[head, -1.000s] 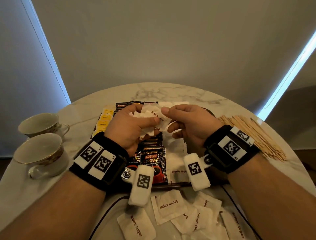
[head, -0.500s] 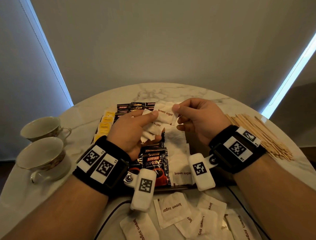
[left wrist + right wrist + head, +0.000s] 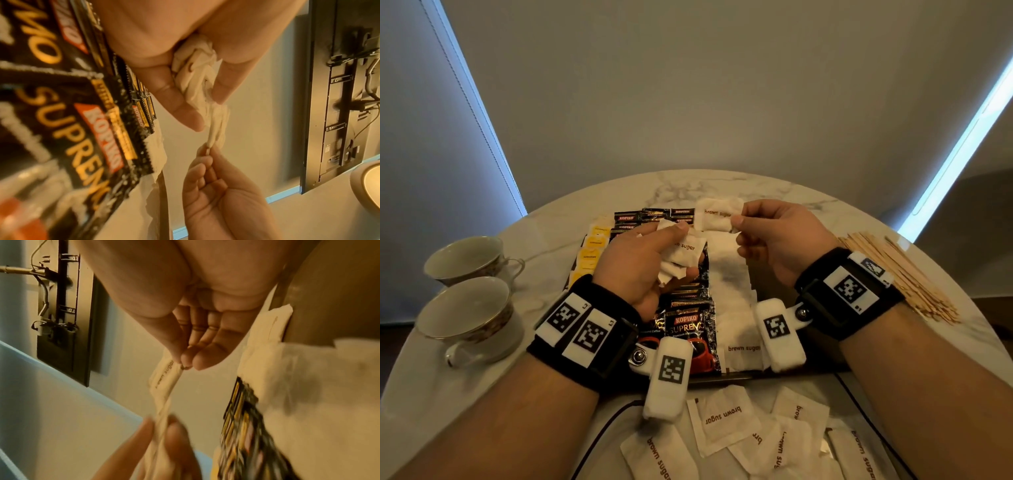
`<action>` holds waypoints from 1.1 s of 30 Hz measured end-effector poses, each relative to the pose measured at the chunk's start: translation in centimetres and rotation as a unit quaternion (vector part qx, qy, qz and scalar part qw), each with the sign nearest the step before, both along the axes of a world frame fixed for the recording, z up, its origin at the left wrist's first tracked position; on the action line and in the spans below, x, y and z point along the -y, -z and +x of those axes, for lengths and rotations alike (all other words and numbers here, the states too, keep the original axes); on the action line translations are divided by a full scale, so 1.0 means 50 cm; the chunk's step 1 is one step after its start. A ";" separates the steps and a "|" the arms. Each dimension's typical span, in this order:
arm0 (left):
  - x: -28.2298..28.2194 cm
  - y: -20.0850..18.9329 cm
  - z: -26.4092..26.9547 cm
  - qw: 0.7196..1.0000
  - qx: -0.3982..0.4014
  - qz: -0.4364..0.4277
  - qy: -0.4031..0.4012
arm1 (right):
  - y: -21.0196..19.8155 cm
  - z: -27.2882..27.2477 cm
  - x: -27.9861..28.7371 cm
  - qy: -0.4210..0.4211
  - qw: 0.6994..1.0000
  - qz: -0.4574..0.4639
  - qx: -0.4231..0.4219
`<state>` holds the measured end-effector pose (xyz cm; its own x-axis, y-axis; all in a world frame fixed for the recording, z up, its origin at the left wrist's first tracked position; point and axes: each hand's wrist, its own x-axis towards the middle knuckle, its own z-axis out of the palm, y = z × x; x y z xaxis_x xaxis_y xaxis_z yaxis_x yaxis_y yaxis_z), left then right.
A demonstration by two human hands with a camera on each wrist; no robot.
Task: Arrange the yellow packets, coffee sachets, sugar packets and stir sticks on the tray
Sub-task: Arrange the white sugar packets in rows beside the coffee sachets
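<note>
Left hand [image 3: 640,263] clutches a sugar-packet bunch [image 3: 681,257]; right hand [image 3: 774,240] pinches one sugar packet [image 3: 714,219].

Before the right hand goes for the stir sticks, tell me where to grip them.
Pinch the stir sticks across their middle, coming from above. They lie flat in a loose pile on the table, right of the right hand, so an end grip would likely let them fan and spill.

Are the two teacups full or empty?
Empty. Both teacups stand upright on the marble table, and the head view shows only bare, pale insides.
</note>
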<state>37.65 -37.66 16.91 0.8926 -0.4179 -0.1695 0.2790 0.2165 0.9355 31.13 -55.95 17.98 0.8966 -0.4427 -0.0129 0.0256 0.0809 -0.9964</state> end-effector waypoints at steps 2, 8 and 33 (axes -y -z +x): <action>-0.002 -0.001 0.006 1.000 -0.012 -0.004 -0.012 | -0.005 0.013 0.038 0.055 0.998 0.015 -0.012; -0.002 -0.002 0.010 1.000 -0.016 -0.003 -0.023 | 0.023 0.051 0.144 0.124 0.976 -0.019 -0.177; -0.009 -0.015 0.007 1.000 -0.020 -0.017 -0.011 | 0.029 0.076 0.133 0.118 0.944 -0.126 -0.282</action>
<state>37.99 -37.20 17.65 0.8944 -0.4039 -0.1919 0.3111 0.2537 0.9159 34.93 -62.59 16.54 0.6552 -0.6815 -0.3259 -0.5266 -0.1028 -0.8439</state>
